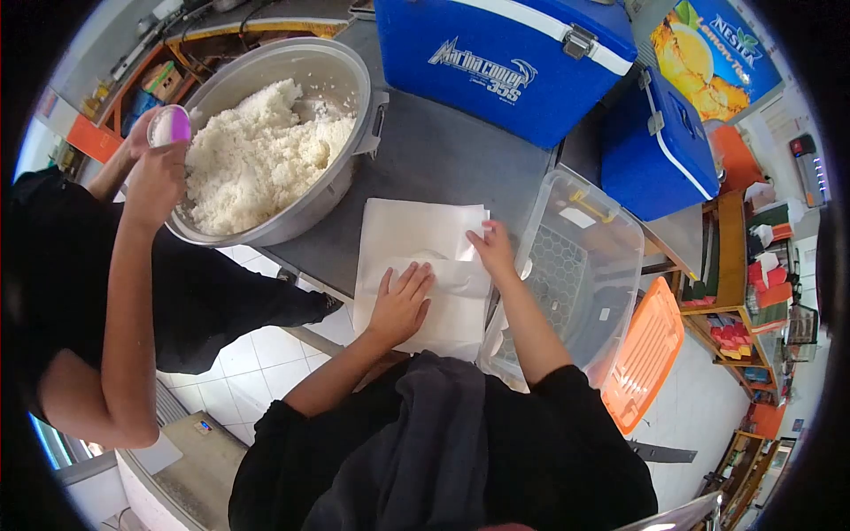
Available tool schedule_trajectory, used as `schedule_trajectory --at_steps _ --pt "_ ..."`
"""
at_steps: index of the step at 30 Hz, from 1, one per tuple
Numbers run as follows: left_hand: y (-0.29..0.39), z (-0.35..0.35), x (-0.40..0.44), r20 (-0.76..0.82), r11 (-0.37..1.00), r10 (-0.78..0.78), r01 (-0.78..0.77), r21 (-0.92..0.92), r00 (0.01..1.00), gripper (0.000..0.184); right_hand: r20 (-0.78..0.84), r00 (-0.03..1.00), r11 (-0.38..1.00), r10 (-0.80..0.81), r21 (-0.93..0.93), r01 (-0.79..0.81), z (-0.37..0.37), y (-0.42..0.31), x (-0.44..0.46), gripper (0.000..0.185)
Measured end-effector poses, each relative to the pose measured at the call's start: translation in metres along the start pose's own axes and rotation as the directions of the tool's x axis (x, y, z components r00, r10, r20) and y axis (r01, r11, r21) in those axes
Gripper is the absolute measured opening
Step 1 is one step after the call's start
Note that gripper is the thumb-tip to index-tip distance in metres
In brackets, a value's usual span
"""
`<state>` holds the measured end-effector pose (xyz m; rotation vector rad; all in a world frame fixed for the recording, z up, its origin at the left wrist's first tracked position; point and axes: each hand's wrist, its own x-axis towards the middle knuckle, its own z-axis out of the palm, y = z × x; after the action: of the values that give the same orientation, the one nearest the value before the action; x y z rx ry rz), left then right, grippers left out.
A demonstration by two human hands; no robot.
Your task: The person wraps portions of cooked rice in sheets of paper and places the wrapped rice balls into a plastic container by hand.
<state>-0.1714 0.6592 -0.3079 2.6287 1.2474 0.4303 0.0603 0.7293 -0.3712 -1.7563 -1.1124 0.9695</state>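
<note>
A stack of white paper sheets (pixel 390 230) lies on the dark table (pixel 434 159). My left hand (pixel 403 301) rests flat on the paper with its fingers spread, holding nothing. My right hand (pixel 491 250) is at the paper's right edge, its thumb and fingers closed on the sheet there. To the left, a large metal pot (pixel 297 221) holds white rice (pixel 257 150). Beside my right forearm stands a clear plastic box (pixel 620 257).
Left of me, a co-worker's hands (pixel 155 177) hold a cup with a purple patch (pixel 170 126) at the pot's rim. Two blue coolers (pixel 496 62) (pixel 660 150) stand behind the table. An orange lid (pixel 644 354) leans beside the box; shelves (pixel 730 257) are at right.
</note>
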Motion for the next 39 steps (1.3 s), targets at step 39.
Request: schedule_trajectory --at_steps 39 --pt "0.002 0.01 0.013 -0.246 0.976 0.012 -0.065 -0.208 0.969 0.025 0.152 0.833 0.793 -0.532 -0.254 0.554 -0.007 0.003 -0.101 0.043"
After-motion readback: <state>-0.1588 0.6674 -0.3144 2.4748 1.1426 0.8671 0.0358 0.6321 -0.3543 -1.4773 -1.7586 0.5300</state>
